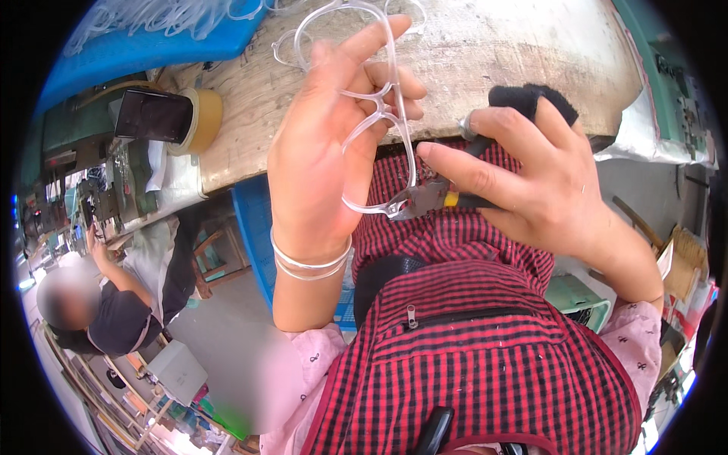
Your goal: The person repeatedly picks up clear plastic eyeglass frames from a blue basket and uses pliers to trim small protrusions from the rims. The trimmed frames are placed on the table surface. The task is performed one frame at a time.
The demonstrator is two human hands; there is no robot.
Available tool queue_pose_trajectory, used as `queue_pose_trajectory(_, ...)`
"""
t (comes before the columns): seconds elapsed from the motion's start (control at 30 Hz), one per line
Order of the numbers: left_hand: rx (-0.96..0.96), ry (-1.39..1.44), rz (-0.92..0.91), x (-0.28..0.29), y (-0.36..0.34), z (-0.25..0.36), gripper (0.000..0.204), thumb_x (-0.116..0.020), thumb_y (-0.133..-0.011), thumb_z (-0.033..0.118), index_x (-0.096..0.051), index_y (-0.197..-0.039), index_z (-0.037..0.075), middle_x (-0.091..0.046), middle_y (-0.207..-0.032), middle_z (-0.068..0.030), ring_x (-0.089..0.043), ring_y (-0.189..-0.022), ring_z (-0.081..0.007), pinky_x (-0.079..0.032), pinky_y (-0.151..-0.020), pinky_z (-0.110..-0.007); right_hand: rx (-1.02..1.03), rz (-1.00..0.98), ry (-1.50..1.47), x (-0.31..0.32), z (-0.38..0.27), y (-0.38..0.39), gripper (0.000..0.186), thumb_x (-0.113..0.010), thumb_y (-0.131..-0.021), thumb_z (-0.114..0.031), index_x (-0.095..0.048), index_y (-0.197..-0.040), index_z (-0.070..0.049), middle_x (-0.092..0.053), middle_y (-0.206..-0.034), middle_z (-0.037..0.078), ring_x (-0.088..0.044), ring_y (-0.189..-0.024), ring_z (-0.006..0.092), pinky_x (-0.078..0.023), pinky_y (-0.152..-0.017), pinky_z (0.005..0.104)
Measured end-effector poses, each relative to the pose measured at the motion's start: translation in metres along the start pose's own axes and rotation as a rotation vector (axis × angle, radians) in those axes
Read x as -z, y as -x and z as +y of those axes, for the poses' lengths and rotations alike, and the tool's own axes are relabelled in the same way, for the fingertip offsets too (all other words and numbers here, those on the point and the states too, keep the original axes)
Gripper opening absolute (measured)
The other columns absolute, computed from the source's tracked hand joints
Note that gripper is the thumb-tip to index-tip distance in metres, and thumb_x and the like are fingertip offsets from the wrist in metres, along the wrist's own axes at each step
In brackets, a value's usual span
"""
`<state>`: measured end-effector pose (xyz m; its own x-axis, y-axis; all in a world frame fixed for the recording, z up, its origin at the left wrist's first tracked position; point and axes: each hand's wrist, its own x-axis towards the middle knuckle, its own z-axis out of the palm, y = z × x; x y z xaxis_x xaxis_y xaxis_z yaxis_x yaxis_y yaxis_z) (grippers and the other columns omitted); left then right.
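Observation:
My left hand (318, 152) holds a clear plastic spectacle frame (390, 61) upright, its index finger lying across one rim and the other fingers curled behind it. My right hand (531, 182) grips metal cutting nippers (421, 199) with dark handles and a yellow band; black padding (516, 95) shows near the top of one handle. The nippers' jaws are at the lower end of the spectacle frame. More clear plastic pieces (413, 15) lie on the worn wooden bench (531, 38) behind my hands.
A blue tray (186, 49) of clear pieces sits top left, near a tape roll (205, 117) and black phone (152, 114). A co-worker (125, 311) sits at left. A blue crate (258, 243) is below the bench; a green crate (576, 292) is at lower right.

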<state>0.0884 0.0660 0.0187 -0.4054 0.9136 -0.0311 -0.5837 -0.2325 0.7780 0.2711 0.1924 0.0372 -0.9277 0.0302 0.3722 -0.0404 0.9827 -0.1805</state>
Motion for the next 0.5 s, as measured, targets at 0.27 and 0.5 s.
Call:
queue_pose_trajectory(0.27, 0.021, 0.036, -0.074, -0.002, -0.001, -0.005, 0.063, -0.033, -0.110, 0.047, -0.055, -0.137, -0.005, -0.063, -0.094, -0.0083, -0.053, -0.086, -0.0152, -0.043, -0.085, -0.031, 0.200, 0.035, 0.096, -0.004, 0.016, -0.008, 0.051, -0.076, -0.059, -0.024, -0.073, -0.109, -0.028, -0.060, -0.094, -0.002, -0.050, -0.068, 0.0177, -0.039, -0.051, 0.0298)
queue_pose_trajectory(0.5, -0.233, -0.186, 0.224, -0.010, 0.004, -0.007, 0.073, -0.038, -0.106, 0.053, -0.038, -0.147, -0.007, -0.057, -0.090, -0.0084, -0.051, -0.086, -0.0181, -0.042, -0.082, -0.032, -0.199, 0.028, -0.292, -0.027, -0.012, 0.016, 0.046, -0.081, -0.059, -0.017, -0.075, -0.104, -0.018, -0.058, -0.081, 0.002, -0.054, -0.069, 0.0232, -0.043, -0.058, 0.0359)
